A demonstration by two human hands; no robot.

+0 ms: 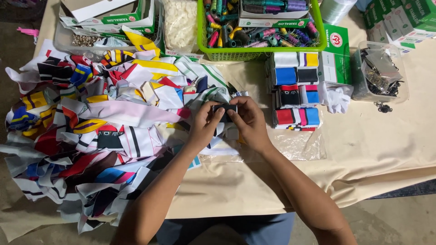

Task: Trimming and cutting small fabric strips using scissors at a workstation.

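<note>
Both hands, left hand (205, 124) and right hand (249, 121), pinch a small dark fabric piece (225, 110), floppy and light, best gripped at its edges, colourful scrap heap (91, 131) at 9 o'clock.

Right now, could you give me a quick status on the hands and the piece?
Left hand and right hand both pinching small dark fabric piece. Loose fabric pile beside the left hand.

Single head-worn view, looking steeply down from close above the cream cloth-covered table (386, 154); far edge at frame top, wearer's lap at bottom; table fills most of frame
</note>
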